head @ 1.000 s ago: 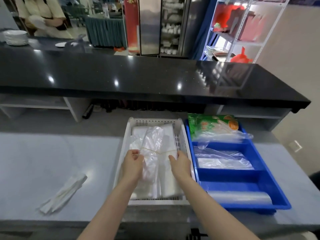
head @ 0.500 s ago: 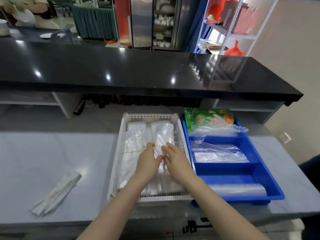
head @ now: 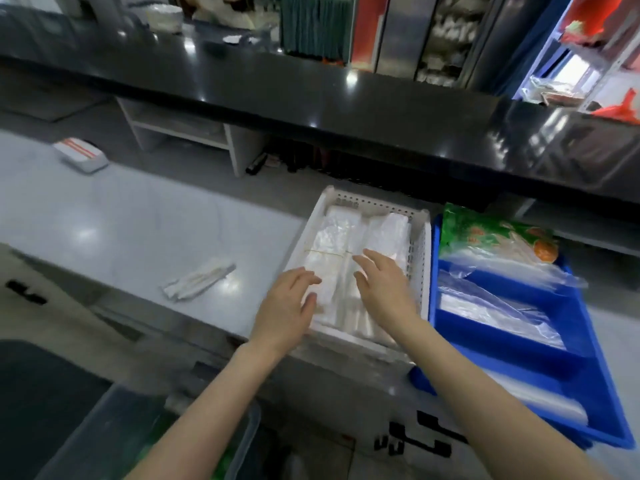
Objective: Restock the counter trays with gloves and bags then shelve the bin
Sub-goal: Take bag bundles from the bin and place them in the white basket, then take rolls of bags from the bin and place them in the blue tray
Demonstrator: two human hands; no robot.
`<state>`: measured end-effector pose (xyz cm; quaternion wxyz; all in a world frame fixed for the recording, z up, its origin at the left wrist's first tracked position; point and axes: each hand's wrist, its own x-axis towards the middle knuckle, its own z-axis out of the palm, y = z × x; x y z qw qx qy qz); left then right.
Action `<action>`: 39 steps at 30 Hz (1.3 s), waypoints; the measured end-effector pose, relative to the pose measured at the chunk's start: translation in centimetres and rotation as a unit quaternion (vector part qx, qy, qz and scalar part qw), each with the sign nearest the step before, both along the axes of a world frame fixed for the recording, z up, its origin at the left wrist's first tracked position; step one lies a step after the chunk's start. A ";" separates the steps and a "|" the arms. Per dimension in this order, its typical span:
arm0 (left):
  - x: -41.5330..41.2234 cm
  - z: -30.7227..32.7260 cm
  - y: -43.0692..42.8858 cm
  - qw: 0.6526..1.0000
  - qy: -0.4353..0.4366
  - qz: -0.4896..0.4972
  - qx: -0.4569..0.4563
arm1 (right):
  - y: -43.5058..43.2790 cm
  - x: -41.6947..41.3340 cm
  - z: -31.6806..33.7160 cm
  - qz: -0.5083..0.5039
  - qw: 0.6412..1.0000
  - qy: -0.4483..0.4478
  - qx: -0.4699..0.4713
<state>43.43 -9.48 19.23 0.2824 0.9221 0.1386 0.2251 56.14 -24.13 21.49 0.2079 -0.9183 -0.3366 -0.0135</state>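
left hand (head: 289,303): palm down, fingers spread, over white tray (head: 420,251) edge | right hand (head: 384,285): flat, fingers apart, on bags (head: 346,244)

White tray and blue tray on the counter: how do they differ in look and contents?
The white tray has perforated walls and one open space, filled with tied stacks of clear bags. The blue tray has solid walls and dividers, holding loose clear plastic and a green packet. Both sit side by side, touching.
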 end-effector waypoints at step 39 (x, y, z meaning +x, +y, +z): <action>-43.3 -38.2 7.3 0.642 0.164 0.600 -0.449 | 22.1 -44.8 -39.6 0.355 0.810 0.320 -0.341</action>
